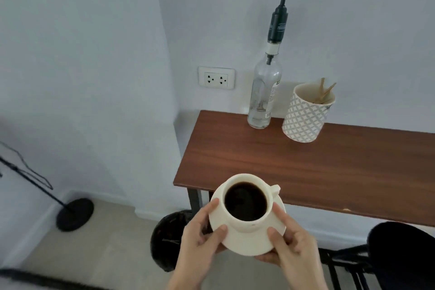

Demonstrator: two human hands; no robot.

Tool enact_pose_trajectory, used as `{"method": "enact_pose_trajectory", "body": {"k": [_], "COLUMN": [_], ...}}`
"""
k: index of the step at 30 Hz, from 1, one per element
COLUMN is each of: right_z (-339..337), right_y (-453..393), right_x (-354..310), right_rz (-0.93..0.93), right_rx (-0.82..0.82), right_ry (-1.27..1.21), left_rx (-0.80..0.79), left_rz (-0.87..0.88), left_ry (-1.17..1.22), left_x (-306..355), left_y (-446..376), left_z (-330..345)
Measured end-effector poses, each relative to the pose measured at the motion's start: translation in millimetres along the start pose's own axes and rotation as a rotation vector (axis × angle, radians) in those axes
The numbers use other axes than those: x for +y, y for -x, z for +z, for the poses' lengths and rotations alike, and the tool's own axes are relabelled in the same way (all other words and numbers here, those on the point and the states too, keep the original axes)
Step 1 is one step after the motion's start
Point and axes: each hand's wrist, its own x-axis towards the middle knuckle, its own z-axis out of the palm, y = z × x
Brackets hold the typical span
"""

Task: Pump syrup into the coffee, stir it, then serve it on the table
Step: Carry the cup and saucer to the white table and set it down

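A cream cup of black coffee (246, 201) stands on a cream saucer (249, 240). My left hand (200, 245) grips the saucer's left rim and my right hand (292, 247) grips its right rim, holding both in the air just in front of the table's near left corner. A clear glass syrup bottle (262, 96) with a tall black pump (280, 14) stands at the back of the wooden table (306, 172). Beside it on the right, a patterned white holder (306, 115) contains wooden stir sticks (326, 93).
The table stands against a white wall with a power socket (216, 77). A dark round bin (174, 240) sits on the floor under the table's left end. A black stool (400, 254) is at lower right, a black stand base (75, 214) at left.
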Motion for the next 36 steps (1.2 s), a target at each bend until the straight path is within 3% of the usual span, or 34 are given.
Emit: {"method": "enact_pose_trajectory", "body": {"k": [9,18,28,36], "right_z": [30,106,228,328], "right_y": [44,110,290,454], "right_x": [-26,-35,57,137], "right_rz": [0.036,0.126,0.151,0.174], "right_rx": [-0.434,-1.129,-1.616,-1.858], "right_ry": [0.25,0.478,0.52,0.516], "left_rx": [0.304,0.498,0.821,1.089], "left_rz": [0.085,0.139,0.206,0.236], "left_ry": [0.108,0.21,0.262,0.313], "left_x": [-2,-28,-94,-148], "left_y": [100,243,469,640], "left_z": [-41,-120,-234,-322]}}
